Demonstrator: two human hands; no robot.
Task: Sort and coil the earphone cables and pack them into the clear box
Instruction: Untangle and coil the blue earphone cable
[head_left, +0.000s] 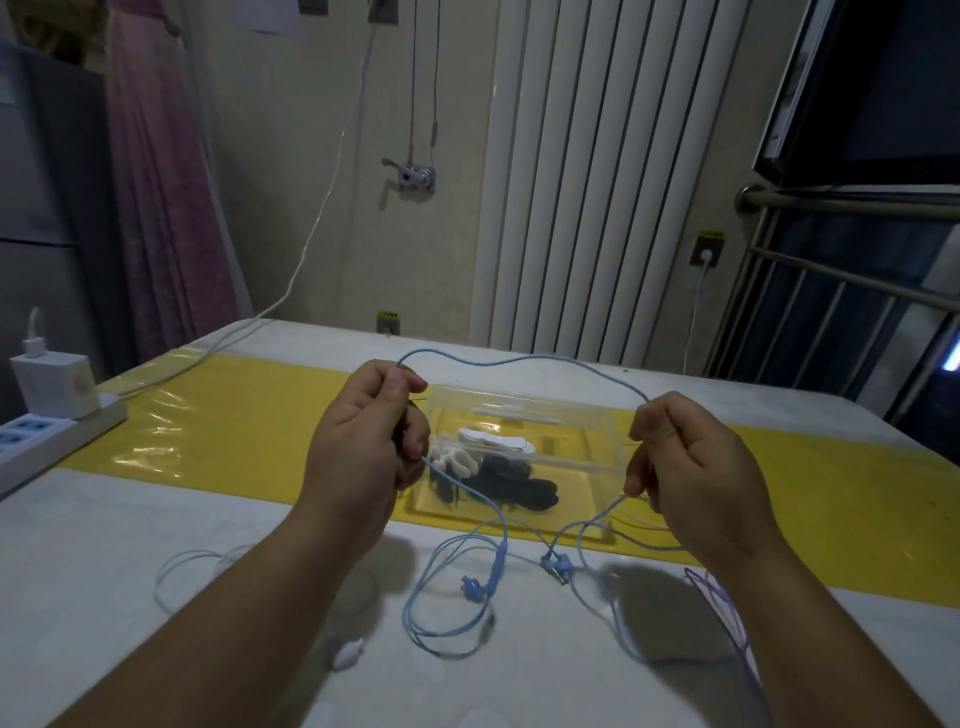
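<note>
Coiling step – left hand (363, 441) and right hand (691, 462) both pinch the blue earphone cable (519, 359) stretched mid-frame above the clear box (597, 441), tail on the table (104, 545) – next: wind loops.

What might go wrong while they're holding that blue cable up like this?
1. The blue cable, held between the left hand and right hand, trails in crossed loops on the table; pulling may knot them.
2. Those loops lie close to the purple cable and might snag it.
</note>
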